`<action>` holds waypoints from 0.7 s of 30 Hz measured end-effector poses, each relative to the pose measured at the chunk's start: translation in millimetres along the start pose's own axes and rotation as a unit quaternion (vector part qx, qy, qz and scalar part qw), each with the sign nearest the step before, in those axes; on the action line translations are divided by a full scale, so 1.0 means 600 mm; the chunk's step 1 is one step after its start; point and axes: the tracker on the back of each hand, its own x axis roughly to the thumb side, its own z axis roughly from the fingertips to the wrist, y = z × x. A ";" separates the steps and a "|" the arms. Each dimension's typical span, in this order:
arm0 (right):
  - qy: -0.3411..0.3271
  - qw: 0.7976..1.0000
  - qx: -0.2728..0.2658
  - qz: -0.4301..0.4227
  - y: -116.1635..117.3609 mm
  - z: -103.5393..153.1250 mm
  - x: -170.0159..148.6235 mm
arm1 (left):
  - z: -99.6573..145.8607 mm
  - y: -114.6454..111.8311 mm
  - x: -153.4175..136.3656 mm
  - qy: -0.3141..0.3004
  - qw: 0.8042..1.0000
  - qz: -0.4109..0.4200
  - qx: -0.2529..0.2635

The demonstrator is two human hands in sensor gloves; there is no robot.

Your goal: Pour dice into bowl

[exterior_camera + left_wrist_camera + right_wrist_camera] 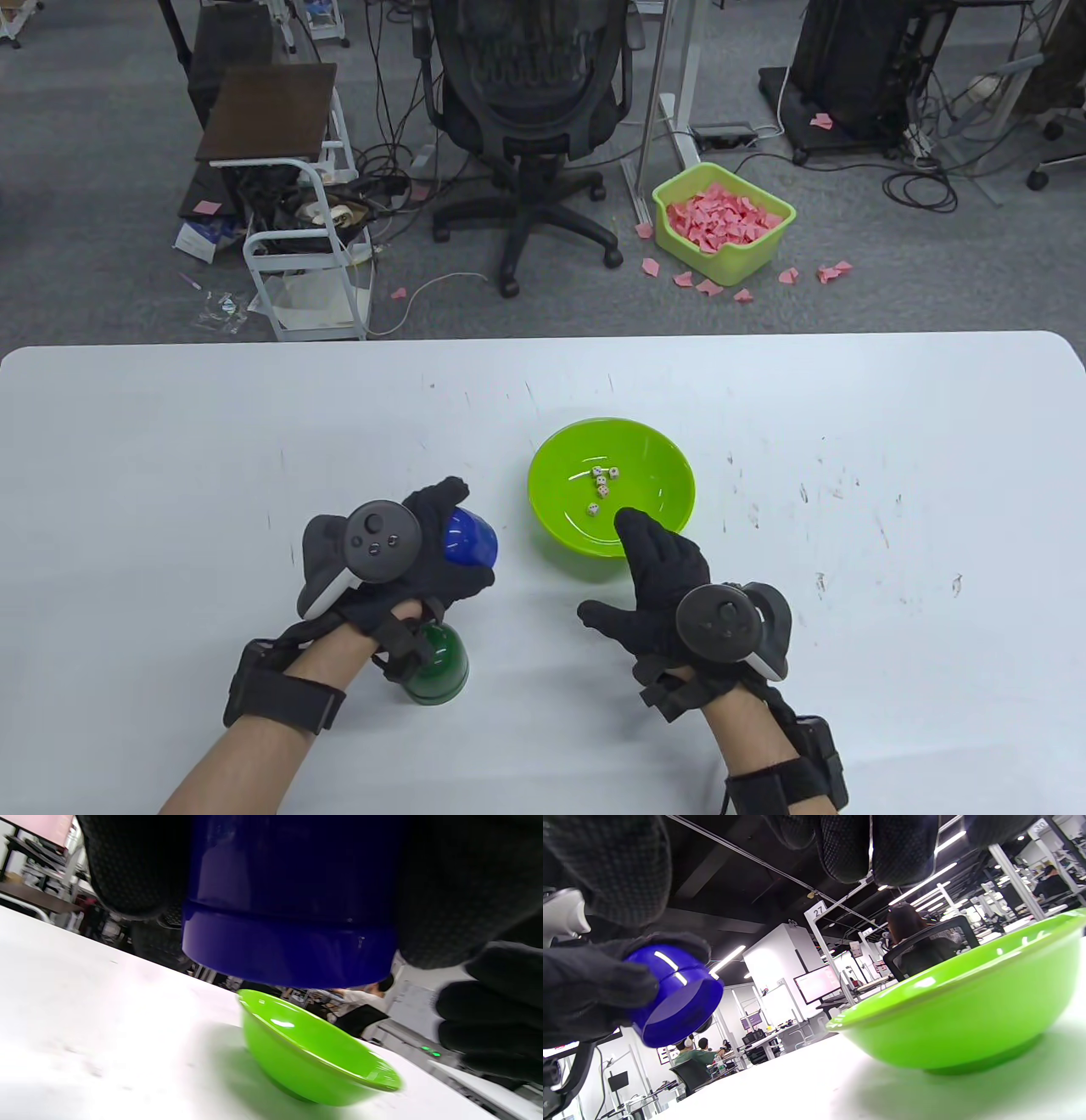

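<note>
— Two cups sit on your near side. Your left hand (407,552) wraps its fingers around the blue cup (469,538), tipped on its side with the mouth toward the green bowl (560,458), just short of the rim. The dark green cup (437,666) stands on the table under your left wrist.

— And my right hand?

— Your right hand (657,586) holds nothing; fingers spread, fingertips at the bowl's near rim, though I cannot tell whether they touch it.

— How far along am I?

— Five dice (601,488) already lie in the bowl's bottom. I can't see into either cup, so whether dice remain I can't say. If the blue cup is loaded, you'd judge the pour still ahead; if not, that part is done.

— What's the surface like?

— You're on a white table (848,407), scuffed with dark marks. Beyond its far edge: grey carpet, a black office chair (526,110), a white cart (305,255), tangled cables, and a yellow-green bin (768,246) of pink paper scraps, some scattered around it.
</note>
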 end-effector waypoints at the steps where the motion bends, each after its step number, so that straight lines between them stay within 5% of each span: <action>1: -0.004 1.000 -0.002 0.002 0.001 0.000 0.003 | 0.000 -0.005 0.006 -0.003 1.000 0.006 -0.005; 11: -0.066 0.997 0.022 -0.023 0.029 0.001 0.044 | 0.003 -0.054 0.089 -0.047 0.996 0.064 -0.031; 21: -0.059 0.998 0.018 -0.022 0.030 0.000 0.045 | 0.010 -0.070 0.116 -0.034 0.992 0.115 -0.035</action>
